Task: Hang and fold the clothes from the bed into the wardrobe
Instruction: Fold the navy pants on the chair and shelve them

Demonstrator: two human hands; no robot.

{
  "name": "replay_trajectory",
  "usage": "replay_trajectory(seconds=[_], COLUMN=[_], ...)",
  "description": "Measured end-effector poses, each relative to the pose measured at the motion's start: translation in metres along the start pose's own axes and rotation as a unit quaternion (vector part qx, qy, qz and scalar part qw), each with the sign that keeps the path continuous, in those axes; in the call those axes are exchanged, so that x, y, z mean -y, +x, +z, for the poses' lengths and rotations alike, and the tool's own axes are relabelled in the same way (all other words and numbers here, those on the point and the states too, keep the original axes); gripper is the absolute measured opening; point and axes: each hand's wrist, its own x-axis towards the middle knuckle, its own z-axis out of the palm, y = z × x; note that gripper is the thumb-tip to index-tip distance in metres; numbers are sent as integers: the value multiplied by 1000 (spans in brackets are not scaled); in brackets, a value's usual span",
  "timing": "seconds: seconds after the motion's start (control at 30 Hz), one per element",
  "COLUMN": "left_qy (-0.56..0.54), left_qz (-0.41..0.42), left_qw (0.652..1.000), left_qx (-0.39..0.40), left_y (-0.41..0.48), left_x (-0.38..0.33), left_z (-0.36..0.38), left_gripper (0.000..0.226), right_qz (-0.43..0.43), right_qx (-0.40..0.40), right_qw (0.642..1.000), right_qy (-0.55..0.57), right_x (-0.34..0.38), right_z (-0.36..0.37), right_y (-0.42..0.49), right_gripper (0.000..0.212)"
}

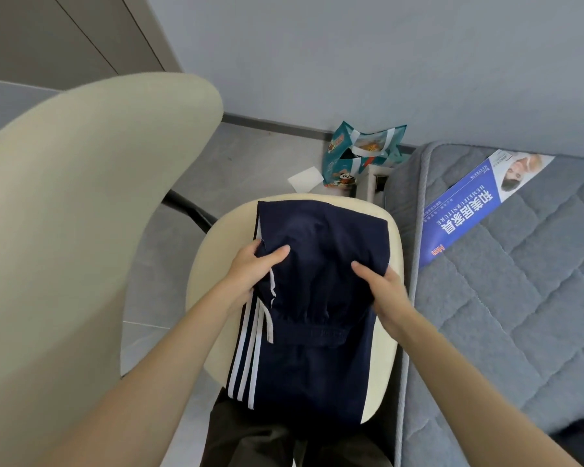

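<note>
Both hands grip folded navy pants (317,264) at mid-frame. Left hand (257,267) pinches the fold's left edge, thumb on top and fingers tucked under the cloth. Right hand (381,288) pinches the right edge the same way, thumb pressed on top. Between the hands the cloth bunches upward. A white drawstring (269,325) hangs just below the left hand, and white stripes (246,365) run down the pants' left side toward the bottom of the frame. The pants lie on a cream seat (213,244), their lower end drooping over its near edge. A cream chair back (81,214) fills the left. A grey mattress (520,315) with a blue label (469,210) fills the right. A teal bag (358,156) and white paper (305,178) sit on the floor (243,163) at upper centre.
</note>
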Motion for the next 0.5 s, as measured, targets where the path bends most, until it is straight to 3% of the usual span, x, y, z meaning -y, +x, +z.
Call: replay_trajectory(seconds=[0.1,0.2,0.27,0.33,0.4,0.43,0.5], left_qy=[-34,11,20,91,300,407,554], left_qz=[36,61,53,66,224,314,396], left_qw=[998,998,995,972,890,828,722], left_qx=[-25,-28,-77,-206,-259,-226,-123], left_y=[10,28,39,44,40,38,41], left_x=[-21,-41,-51,-52,-46,-39,-23], left_z=[-7,0,10,17,24,30,40], left_gripper=[23,22,47,78,76,70,67], right_qz=[-73,-100,-116,-191,-316,-362,-373], right_qx=[-15,-27,-80,-154,-163,-136,-69], right_qw=[997,993,975,906,801,761,729], right_qy=[-10,-63,-172,-344,-482,-521,-569], right_x=[29,46,46,40,35,32,26], right_z=[-7,-3,5,12,23,29,41], right_y=[11,26,31,29,26,28,38], right_gripper=[29,50,72,82,77,73,69])
